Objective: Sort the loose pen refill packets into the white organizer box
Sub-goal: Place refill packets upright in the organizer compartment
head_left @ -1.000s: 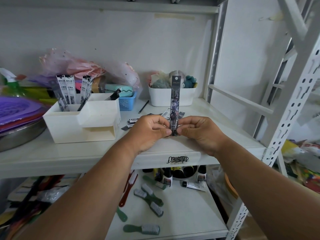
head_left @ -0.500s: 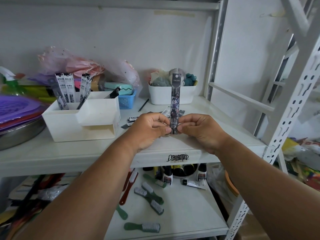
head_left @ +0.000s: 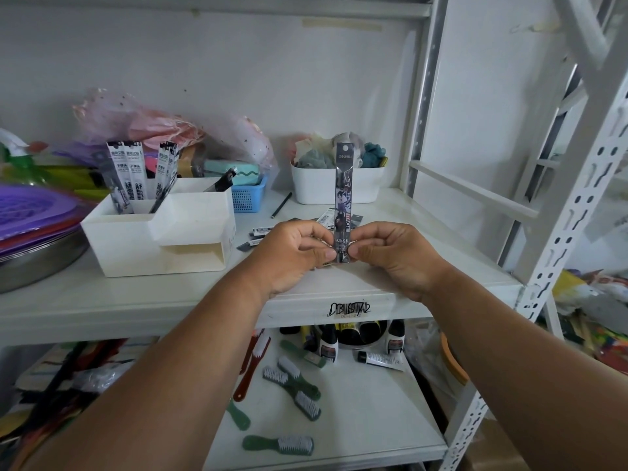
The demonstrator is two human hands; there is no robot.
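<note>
- Your left hand [head_left: 295,253] and your right hand [head_left: 390,256] are drawn close together in front of you, above the front edge of the shelf [head_left: 136,294], with only a narrow packet between them.
- Both hands have their fingers curled in; each pinches the bottom end of one upright pen refill packet [head_left: 343,198], the left thumb against its left edge and the right fingertips against its right edge.
- The packet stands nearly vertical, rising straight up from your fingers, its printed face turned toward you.
- Just behind your hands, more loose refill packets [head_left: 258,232] lie flat on the shelf, partly hidden by your knuckles.
- To the left of your left hand, well apart from it, sits the white organizer box [head_left: 190,246]; several packets already stand upright in its rear left compartment [head_left: 136,175].
- Beyond your right hand, at the back of the shelf, is a white tub [head_left: 319,185] holding cloth items.
</note>
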